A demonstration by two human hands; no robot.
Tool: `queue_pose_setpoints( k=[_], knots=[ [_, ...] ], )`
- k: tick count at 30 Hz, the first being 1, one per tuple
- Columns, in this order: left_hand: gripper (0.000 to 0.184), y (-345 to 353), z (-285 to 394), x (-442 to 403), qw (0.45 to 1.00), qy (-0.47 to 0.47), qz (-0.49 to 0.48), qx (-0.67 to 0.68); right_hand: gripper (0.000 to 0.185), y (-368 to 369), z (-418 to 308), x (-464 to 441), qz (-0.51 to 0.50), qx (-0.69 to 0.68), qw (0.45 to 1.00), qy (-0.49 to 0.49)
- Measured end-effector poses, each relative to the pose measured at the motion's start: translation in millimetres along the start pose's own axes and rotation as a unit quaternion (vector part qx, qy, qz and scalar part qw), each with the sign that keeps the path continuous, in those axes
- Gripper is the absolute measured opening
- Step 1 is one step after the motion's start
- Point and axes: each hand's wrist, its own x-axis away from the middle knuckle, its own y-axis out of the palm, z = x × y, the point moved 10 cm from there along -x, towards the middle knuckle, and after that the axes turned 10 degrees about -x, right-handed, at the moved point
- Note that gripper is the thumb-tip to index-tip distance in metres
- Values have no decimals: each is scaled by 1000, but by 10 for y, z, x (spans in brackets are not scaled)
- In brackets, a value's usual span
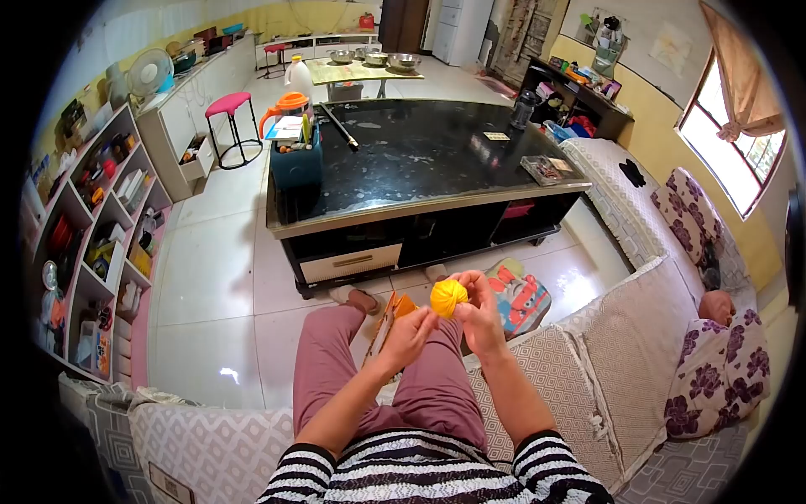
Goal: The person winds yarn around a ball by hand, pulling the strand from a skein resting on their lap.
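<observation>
A small ball of yellow yarn (447,296) is held up above my lap, between the fingers of my right hand (483,312). Just left of it and lower, my left hand (410,336) is closed in a pinch. What those fingers hold is too small to make out. Beside my left hand, between my knees, stands an orange and brown open-topped bag or box (384,326), partly hidden by the hand and my leg.
A black-topped coffee table (403,160) stands in front of my knees, with a blue caddy (295,164) at its left end. The sofa (546,361) runs under me and to the right. A colourful bag (516,294) lies on the floor. Shelves (92,252) line the left wall.
</observation>
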Motion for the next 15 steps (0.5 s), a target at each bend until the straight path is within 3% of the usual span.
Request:
queue_pose_setpoints(
  k=[3, 6, 7, 9, 10, 11, 13, 15],
  knots=[
    [14, 35, 256, 72, 998, 42, -42, -19, 33, -148, -48, -34, 43, 45, 997, -42],
    [14, -66, 394, 26, 996, 44, -73, -11, 33, -335, -48, -50, 70, 273, 957, -71],
    [15, -158, 418, -24, 997, 39, -65, 22, 33, -364, -30, -28, 68, 272, 957, -70],
    [15, -268, 428, -141, 996, 35, -57, 55, 33, -353, 209, 16, 15, 345, 938, 31],
    [15, -336, 427, -212, 997, 39, -38, 54, 35, -319, 348, 65, -4, 247, 963, 105],
    [15, -389, 419, -272, 997, 45, -19, 53, 35, -274, 319, 76, -5, 247, 963, 105],
    [17, -324, 314, -338, 995, 30, -18, 94, 37, 29, 382, 155, -93, 39, 981, 167],
    [18, -242, 126, -354, 988, 5, 2, 157, 37, 115, 312, 153, -94, 16, 980, 177]
  ],
)
